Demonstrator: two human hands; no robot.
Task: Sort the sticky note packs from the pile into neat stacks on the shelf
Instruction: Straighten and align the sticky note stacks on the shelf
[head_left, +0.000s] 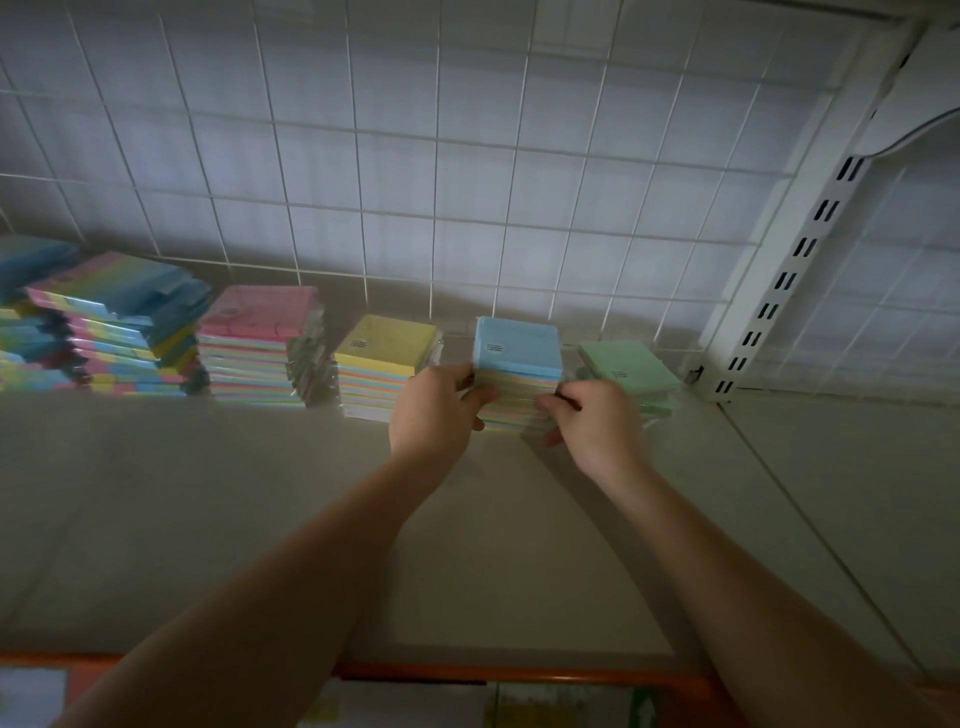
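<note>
A blue-topped stack of sticky note packs (518, 347) stands on the shelf (260, 493) near the back. My left hand (435, 410) grips its left side with the thumb curled round the front edge. At the stack's right side my right hand (592, 422) pinches its front corner. To the left stand a yellow-topped stack (383, 347) and a pink-topped stack (257, 325). A low green-topped stack (627, 369) sits just right of the blue one, partly hidden by my right hand. A messy pile of packs (104, 322) lies at the far left.
A white wire grid (467, 182) backs the shelf. At the right rises a slotted white upright (779, 280), with another shelf board (857, 493) past a seam. The shelf's front edge carries an orange strip (519, 675).
</note>
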